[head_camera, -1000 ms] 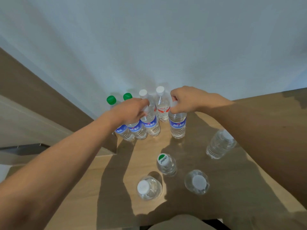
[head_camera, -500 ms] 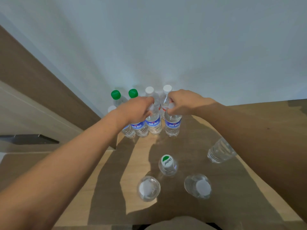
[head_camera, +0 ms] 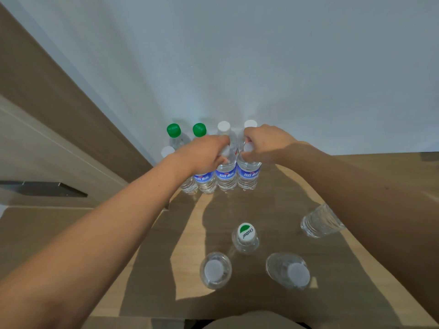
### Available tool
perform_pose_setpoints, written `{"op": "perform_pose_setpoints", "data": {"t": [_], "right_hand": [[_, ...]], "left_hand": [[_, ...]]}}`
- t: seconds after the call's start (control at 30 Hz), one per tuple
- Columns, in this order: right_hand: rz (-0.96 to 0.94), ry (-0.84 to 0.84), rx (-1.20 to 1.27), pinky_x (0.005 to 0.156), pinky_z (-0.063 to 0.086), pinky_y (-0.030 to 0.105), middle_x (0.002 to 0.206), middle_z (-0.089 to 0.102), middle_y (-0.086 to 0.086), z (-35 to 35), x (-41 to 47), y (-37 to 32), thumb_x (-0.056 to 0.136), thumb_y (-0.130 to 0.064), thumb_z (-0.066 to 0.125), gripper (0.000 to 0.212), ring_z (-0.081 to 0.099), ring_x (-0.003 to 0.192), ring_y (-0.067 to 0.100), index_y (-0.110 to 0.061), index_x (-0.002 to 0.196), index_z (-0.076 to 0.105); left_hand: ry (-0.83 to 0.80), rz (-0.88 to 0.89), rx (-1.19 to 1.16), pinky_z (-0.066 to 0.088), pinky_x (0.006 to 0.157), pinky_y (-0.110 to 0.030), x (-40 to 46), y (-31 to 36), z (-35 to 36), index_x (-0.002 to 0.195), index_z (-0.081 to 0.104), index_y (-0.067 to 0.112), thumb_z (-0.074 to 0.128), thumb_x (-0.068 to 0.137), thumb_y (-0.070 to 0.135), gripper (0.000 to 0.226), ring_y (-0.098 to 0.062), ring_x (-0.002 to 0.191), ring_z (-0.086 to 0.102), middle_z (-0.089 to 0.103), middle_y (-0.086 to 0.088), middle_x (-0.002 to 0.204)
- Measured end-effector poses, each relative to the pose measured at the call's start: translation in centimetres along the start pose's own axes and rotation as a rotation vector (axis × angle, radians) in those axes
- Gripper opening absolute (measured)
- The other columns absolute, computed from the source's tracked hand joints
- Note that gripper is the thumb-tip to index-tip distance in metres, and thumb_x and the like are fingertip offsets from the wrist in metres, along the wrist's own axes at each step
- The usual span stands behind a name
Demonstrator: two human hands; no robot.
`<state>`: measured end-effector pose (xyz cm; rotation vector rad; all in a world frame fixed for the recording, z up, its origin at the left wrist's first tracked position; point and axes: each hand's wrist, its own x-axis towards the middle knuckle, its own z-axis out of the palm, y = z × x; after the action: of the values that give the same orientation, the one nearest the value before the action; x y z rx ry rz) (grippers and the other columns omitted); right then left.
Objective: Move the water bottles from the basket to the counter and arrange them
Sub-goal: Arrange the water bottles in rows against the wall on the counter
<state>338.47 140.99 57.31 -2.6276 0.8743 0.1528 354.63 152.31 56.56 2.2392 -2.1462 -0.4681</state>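
Note:
Several clear water bottles stand in two rows against the wall at the back of the wooden counter (head_camera: 356, 176). My left hand (head_camera: 204, 154) grips the neck of a blue-label bottle (head_camera: 225, 174) in the front row. My right hand (head_camera: 263, 144) grips the top of the blue-label bottle (head_camera: 248, 174) right beside it; the two bottles touch. Two green-capped bottles (head_camera: 174, 132) and white-capped ones stand behind. Nearer me stand a bottle with a green-and-white cap (head_camera: 245, 237), two white-capped bottles (head_camera: 215, 270) (head_camera: 288, 271), and another bottle (head_camera: 319, 220) partly hidden under my right forearm. No basket is in view.
A white wall rises behind the bottle rows. A brown panel and a lower beige surface (head_camera: 42, 148) lie past the counter's left edge. The counter's near edge (head_camera: 166, 317) runs along the bottom of the frame.
My right hand has slid its blue-label bottle left and back until it stands flush against the bottle in my left hand. The camera has tilted slightly.

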Motion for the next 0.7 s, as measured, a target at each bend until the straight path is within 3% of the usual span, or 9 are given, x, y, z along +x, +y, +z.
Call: {"op": "perform_pose_setpoints", "data": {"t": [0.3,0.5,0.6,0.7], "right_hand": [[0.119,-0.056,0.033,0.067,0.036,0.031,0.093,0.049,0.002,0.6,-0.3,-0.6,0.091,-0.04,0.055,0.029,0.051,0.085,0.026,-0.019,0.11,0.048],[0.149,-0.008,0.107,0.069,0.039,0.033,0.103,0.059,0.007,0.8,-1.4,-0.7,0.086,-0.045,0.062,0.049,0.052,0.086,0.026,-0.016,0.122,0.046],[0.143,0.032,0.186,0.07,0.043,0.035,0.093,0.057,0.002,0.4,-3.1,-0.7,0.081,-0.052,0.07,0.063,0.057,0.088,0.027,-0.016,0.123,0.041],[0.109,0.118,0.192,0.066,0.039,0.034,0.082,0.052,-0.002,0.0,-5.5,-0.7,0.087,-0.046,0.065,0.054,0.057,0.082,0.028,-0.015,0.123,0.04]], "left_hand": [[0.007,-0.092,-0.02,0.047,0.073,-0.04,-0.1,0.5,0.3,0.107,0.05,0.012,0.057,0.092,0.024,0.02,-0.028,0.086,0.055,0.056,-0.007,0.095],[0.052,-0.073,0.166,0.04,0.076,-0.038,-0.5,0.8,-0.4,0.118,0.052,0.016,0.059,0.092,0.041,0.037,-0.032,0.096,0.059,0.064,-0.008,0.102],[0.168,-0.081,0.147,0.04,0.092,-0.041,-1.9,1.0,-0.9,0.137,0.047,0.02,0.061,0.089,0.049,0.057,-0.031,0.111,0.055,0.061,-0.007,0.119],[0.344,-0.093,0.025,0.042,0.096,-0.045,-4.7,1.8,-1.2,0.141,0.046,0.018,0.061,0.09,0.042,0.058,-0.032,0.113,0.055,0.058,-0.01,0.124]]}}
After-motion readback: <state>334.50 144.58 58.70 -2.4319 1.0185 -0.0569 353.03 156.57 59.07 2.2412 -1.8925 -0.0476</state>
